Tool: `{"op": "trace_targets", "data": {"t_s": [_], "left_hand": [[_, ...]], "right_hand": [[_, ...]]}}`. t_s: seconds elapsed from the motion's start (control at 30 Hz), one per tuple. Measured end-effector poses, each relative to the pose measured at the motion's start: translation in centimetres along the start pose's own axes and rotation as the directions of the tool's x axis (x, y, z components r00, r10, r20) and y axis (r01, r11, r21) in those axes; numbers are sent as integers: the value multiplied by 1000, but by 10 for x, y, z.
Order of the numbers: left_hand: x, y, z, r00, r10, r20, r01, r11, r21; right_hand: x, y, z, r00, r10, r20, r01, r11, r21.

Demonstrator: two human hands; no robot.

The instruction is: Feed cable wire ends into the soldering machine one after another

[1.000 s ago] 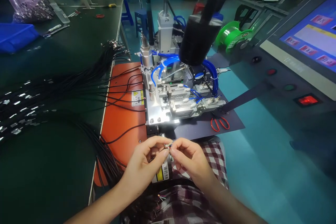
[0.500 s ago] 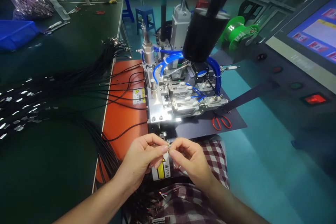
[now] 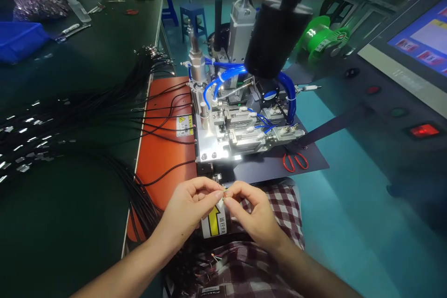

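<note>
My left hand (image 3: 195, 202) and my right hand (image 3: 252, 207) meet fingertip to fingertip in front of the machine. Both are closed in a pinch on thin coloured wires (image 3: 225, 193), of which only a short bit shows between the fingers. Just behind the fingertips is the near edge of the silver machine (image 3: 240, 142). Below the hands, a label with a yellow arrow (image 3: 213, 223) is partly covered by my left hand. A bundle of black cables (image 3: 188, 260) lies by my lap, and one cable end (image 3: 216, 257) shows stripped, coloured wires.
Black cables (image 3: 167, 174) run across the orange plate (image 3: 164, 149) into the machine's left side. More cables with shiny ends (image 3: 24, 149) cover the dark table at left. Red-handled scissors (image 3: 295, 162) lie right of the machine, beside a control panel (image 3: 401, 84). A green spool (image 3: 319, 39) stands behind.
Both hands stay nearly in place, with small finger movements at the wires. Slightly more of the coloured wires shows between the fingertips. The camera view has shifted a little.
</note>
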State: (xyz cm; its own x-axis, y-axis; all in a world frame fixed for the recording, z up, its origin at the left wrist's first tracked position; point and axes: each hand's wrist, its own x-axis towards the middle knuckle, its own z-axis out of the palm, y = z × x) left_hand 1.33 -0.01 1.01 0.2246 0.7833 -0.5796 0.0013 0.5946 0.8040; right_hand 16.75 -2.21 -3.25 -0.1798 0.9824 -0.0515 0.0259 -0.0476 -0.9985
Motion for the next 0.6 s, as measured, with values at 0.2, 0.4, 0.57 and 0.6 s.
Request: {"op": "trace_targets", "data": {"t_s": [0.2, 0.4, 0.57, 0.6], "left_hand": [[0, -3, 1, 1000, -6, -6, 6, 999, -47], [0, -1, 1, 1000, -7, -9, 6, 999, -49], [1, -2, 2, 1000, -2, -14, 2, 999, -52], [1, -2, 2, 1000, 0, -16, 0, 999, -47]], "right_hand": [[9, 1, -9, 983, 165, 80, -180, 946, 270], [12, 5, 0, 976, 201, 82, -217, 894, 393], [10, 8, 0, 975, 203, 90, -222, 883, 414], [10, 8, 0, 976, 198, 92, -218, 879, 423]]}}
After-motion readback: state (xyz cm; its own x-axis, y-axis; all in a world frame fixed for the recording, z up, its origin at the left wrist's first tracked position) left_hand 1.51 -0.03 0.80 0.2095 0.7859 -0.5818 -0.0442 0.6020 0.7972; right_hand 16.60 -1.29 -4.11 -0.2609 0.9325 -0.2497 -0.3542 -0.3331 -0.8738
